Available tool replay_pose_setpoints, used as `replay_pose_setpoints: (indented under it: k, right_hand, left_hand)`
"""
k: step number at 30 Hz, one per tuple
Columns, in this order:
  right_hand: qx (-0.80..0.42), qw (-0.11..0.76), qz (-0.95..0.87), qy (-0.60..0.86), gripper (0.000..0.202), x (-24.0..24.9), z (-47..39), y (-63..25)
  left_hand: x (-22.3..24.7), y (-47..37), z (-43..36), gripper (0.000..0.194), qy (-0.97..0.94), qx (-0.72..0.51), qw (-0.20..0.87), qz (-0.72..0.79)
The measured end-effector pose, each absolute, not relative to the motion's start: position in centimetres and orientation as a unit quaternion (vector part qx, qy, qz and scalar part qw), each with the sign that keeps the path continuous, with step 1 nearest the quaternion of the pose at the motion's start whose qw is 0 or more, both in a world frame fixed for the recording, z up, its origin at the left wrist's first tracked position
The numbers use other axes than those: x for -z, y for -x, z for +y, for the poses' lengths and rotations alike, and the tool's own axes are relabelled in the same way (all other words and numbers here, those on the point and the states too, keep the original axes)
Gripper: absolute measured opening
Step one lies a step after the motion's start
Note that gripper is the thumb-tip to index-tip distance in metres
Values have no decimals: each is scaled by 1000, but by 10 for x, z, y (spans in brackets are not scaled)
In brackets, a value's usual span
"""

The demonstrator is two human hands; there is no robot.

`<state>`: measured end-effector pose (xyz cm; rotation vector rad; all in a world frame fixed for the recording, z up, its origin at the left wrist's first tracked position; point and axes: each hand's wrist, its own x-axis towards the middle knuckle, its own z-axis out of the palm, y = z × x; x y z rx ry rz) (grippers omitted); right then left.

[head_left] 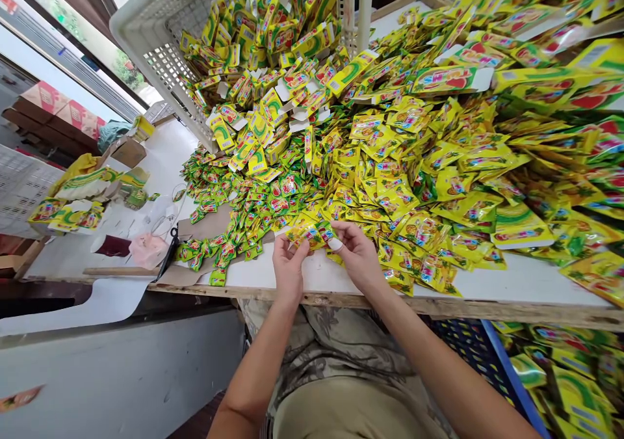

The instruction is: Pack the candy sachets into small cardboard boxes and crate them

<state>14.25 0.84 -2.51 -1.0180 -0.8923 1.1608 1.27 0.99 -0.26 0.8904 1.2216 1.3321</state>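
The person's left grip point(288, 266) was closed on small packets point(312, 236), thumb against fingers, at their left end. The right grip point(359, 257) was closed on the right end of the same packets, its thumb on the near side and its fingers curled behind. The packets, yellow with some green, thus lay between the two grips, just above the front of the bench point(322, 276); their exact number could not be told.

Right behind the hands, touching one another, spread a heap of loose yellow sachets point(397, 188), which ran far off to the right. Next to these, on the left, lay smaller green sachets point(273, 198), some of them on a piece of brown cardboard point(217, 221). Farther back, yellow boxes point(351, 73) rested on the heap and inside a white crate point(141, 29).

Well to the left of the hands, a pink bag point(149, 250) sat on the bench near a black-handled tool that was hard to make out. At the lower right, below the bench edge, a blue crate point(511, 367) stood beside more yellow packaging point(570, 377).
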Motion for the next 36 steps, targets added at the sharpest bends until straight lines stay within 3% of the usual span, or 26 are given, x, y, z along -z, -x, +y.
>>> replay_pose_setpoints:
  k: [9,16,36]
  right_hand:
    - [-572,658,-253,418,23,23,4,-135]
    - [-645,593,-272,398,20,22,-1,-135]
    - [-553,538,-441,458,25,12,3,-151]
  left_hand:
    - [0,-16,2,31,-304,-546,633,457]
    - [-2,-19,1,34,-252,-569,633,460]
    - [-6,-10,-3,37,-272,-520,656,475]
